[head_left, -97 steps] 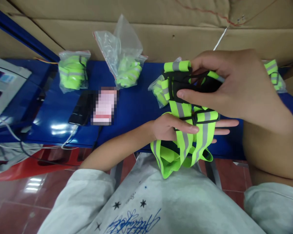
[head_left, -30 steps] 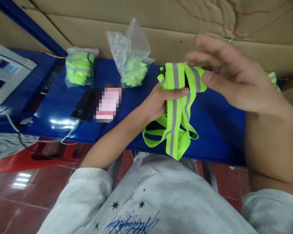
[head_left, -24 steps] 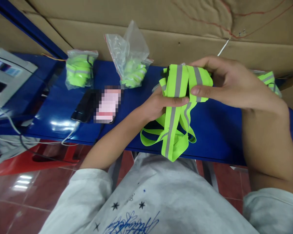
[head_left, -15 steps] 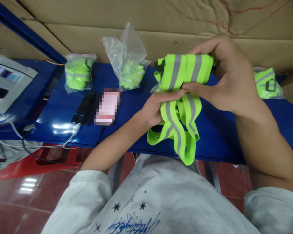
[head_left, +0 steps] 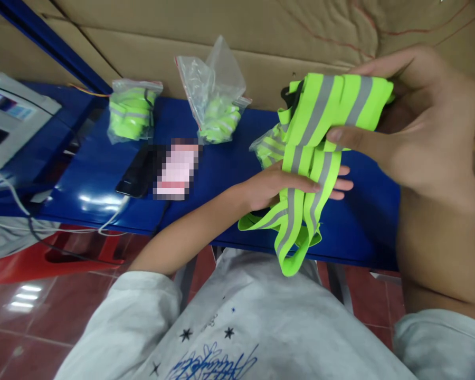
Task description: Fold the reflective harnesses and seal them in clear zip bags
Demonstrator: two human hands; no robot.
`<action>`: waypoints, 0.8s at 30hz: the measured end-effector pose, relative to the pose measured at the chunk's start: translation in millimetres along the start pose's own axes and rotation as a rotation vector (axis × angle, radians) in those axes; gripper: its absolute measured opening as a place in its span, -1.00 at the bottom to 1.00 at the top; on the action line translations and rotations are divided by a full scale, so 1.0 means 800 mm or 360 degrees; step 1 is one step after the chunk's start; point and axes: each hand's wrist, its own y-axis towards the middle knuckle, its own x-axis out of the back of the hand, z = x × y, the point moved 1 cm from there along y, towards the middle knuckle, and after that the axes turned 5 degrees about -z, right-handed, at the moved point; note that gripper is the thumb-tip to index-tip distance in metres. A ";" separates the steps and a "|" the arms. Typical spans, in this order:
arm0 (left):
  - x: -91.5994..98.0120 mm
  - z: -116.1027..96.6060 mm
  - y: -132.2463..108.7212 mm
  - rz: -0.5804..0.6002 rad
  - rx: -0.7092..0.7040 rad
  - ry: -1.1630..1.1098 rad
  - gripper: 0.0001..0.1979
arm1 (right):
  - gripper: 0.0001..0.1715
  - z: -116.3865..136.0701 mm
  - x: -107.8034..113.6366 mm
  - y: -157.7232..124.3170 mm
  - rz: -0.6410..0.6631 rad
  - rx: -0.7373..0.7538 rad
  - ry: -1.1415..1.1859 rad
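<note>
Neon yellow-green reflective straps (head_left: 320, 113) with grey stripes are partly folded into a flat bundle. My right hand (head_left: 407, 116) grips this bundle from the right, thumb in front and fingers behind. Loose loops of the strap hang below it. Around those hanging lengths is my left hand (head_left: 293, 184), its thumb across the front and its fingertips showing behind on the right. A black piece, perhaps a buckle, shows at the bundle's upper left. Behind the bundle, partly hidden, lies a bagged strap (head_left: 269, 148).
On the blue table (head_left: 95, 174) stand a bagged green strap (head_left: 130, 113) and an upright open clear bag (head_left: 219, 100) with straps inside. A black phone (head_left: 134, 171) lies beside a pixelated screen (head_left: 177, 171). White and black cables run at left near a pale device (head_left: 19, 116). Cardboard backs the table.
My right hand has moved right and up with the folded bundle. My left hand has slid lower on the hanging straps, and a longer stretch shows between the hands.
</note>
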 end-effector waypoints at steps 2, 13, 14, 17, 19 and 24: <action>0.002 0.002 0.002 -0.0033 -0.0047 -0.0047 -0.55 | -0.45 0.000 0.001 0.000 0.0012 0.0050 -0.0032; -0.004 -0.014 -0.003 -0.0155 -0.0475 -0.0014 -0.60 | -0.66 -0.008 -0.020 -0.002 -0.0131 0.0769 -0.0329; -0.005 -0.013 -0.001 -0.0228 -0.0505 -0.0041 -0.62 | -0.65 -0.010 -0.019 -0.001 -0.0106 0.0762 -0.0368; -0.004 -0.010 0.007 -0.0476 -0.0570 -0.0134 -0.65 | -0.70 -0.012 -0.016 0.004 0.0290 0.0681 -0.0320; 0.002 -0.010 0.010 -0.0541 -0.0578 -0.0141 -0.65 | -0.71 -0.014 -0.011 0.007 0.0611 0.0592 -0.0176; 0.013 -0.016 0.004 -0.0597 -0.0511 0.0173 -0.56 | -0.57 -0.031 0.003 0.017 0.0356 0.0239 0.0081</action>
